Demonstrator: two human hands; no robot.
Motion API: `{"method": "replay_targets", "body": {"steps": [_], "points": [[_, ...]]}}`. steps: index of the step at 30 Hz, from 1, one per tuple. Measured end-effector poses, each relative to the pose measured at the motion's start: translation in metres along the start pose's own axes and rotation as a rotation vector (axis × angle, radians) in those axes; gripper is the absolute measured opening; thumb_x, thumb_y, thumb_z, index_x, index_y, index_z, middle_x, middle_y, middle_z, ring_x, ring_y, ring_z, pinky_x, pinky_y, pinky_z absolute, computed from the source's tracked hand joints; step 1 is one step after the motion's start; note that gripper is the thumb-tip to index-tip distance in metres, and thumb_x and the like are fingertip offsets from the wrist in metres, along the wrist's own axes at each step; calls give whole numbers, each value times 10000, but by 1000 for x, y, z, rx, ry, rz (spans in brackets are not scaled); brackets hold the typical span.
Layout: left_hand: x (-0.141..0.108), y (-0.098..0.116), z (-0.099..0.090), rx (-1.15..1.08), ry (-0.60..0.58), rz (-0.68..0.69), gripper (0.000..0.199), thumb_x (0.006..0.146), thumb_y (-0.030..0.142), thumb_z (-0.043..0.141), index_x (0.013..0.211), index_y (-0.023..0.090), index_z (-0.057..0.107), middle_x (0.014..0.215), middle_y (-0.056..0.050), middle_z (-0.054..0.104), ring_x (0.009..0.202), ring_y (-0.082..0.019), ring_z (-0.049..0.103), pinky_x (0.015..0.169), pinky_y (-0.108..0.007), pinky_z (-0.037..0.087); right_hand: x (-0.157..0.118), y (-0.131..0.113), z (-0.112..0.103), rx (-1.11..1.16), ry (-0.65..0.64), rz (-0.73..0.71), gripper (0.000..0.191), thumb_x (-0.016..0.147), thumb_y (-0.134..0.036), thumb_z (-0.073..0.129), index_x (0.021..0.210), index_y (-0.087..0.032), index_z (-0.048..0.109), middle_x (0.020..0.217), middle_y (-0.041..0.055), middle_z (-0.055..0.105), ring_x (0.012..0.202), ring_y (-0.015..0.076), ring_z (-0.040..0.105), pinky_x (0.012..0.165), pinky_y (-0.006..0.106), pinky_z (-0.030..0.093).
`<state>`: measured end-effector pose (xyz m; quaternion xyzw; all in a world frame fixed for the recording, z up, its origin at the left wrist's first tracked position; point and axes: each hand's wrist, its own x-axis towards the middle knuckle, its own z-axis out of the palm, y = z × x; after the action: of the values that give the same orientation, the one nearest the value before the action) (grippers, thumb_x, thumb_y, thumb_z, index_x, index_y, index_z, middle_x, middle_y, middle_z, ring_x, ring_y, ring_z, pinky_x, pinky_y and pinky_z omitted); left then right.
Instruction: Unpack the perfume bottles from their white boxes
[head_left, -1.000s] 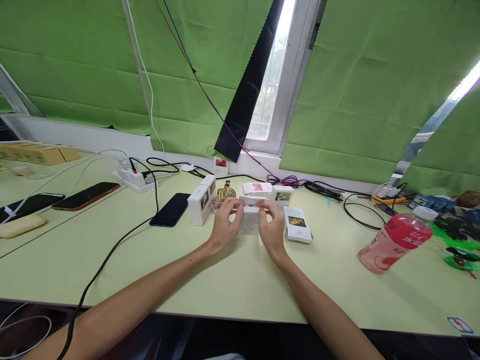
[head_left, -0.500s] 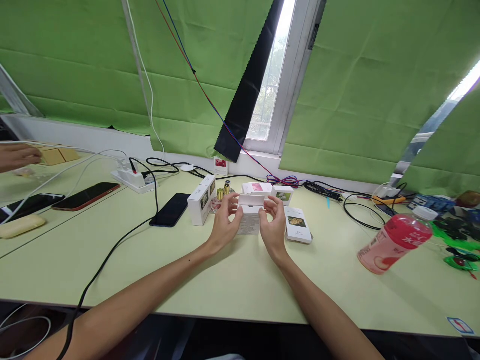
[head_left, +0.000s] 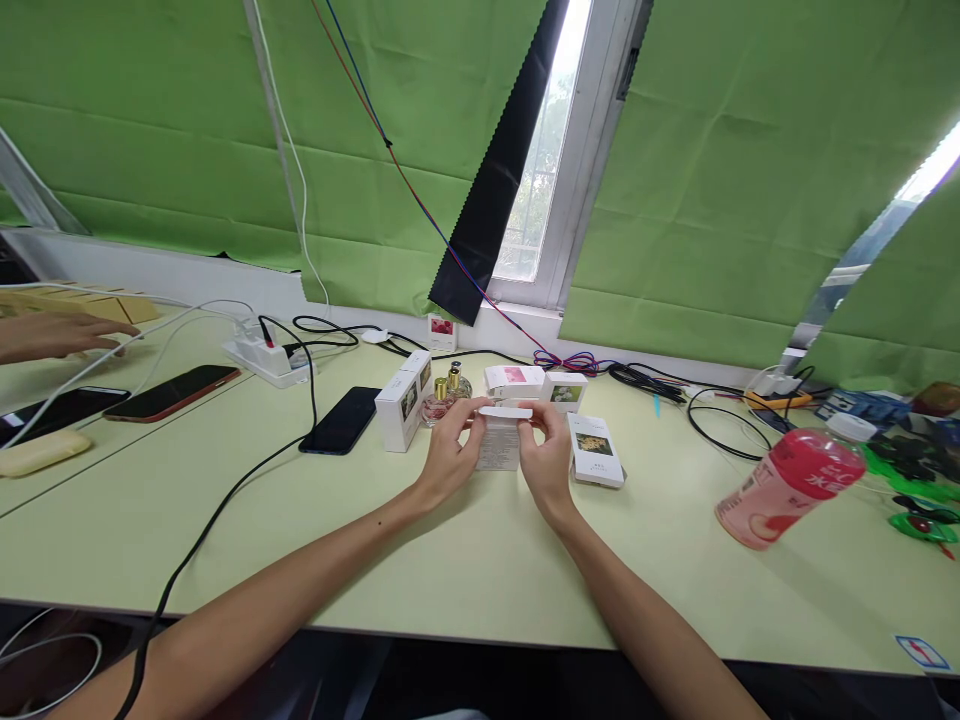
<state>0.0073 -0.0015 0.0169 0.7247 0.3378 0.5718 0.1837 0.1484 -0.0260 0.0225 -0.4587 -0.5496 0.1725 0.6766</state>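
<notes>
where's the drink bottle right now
In the head view, the drink bottle is on the right side of the table, just in front of the orange item and right of the hands.

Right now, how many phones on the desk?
3. One black phone nearest the left hand; a red-edged phone farther left; a third phone at the far left, crossed by a white cable.
</notes>
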Motion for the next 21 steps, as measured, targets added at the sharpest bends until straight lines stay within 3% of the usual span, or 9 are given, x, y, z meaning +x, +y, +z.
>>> {"method": "replay_targets", "body": {"steps": [9, 16, 21], "points": [[0, 2, -1, -2, -17, -9, 226, 980, 278, 439, 1070, 216, 637, 1070, -61, 666, 1000, -185, 635, 816, -311, 539, -1, -1, 0, 25, 10, 63, 239, 802, -203, 492, 946, -184, 682, 975, 58, 711, 923, 211, 638, 856, 352, 501], [-3, 5, 2, -180, 71, -142, 109, 943, 293, 523, 1014, 226, 475, 1064, -64, 634, 918, -175, 675, 769, -322, 571, 1, 3, 1, 145, 12, 118, 233, 791, -201, 491, 926, -195, 681, 956, 46, 707, 901, 204, 647, 832, 339, 508], [-3, 0, 3, -195, 86, -131, 83, 925, 279, 533, 917, 219, 476, 1060, -58, 619, 956, -168, 647, 826, -325, 562, 2, 6, 2, 207, 28, 134, 211, 777, -211, 512, 912, -192, 673, 933, 41, 701, 876, 196, 644, 815, 326, 505]]}}
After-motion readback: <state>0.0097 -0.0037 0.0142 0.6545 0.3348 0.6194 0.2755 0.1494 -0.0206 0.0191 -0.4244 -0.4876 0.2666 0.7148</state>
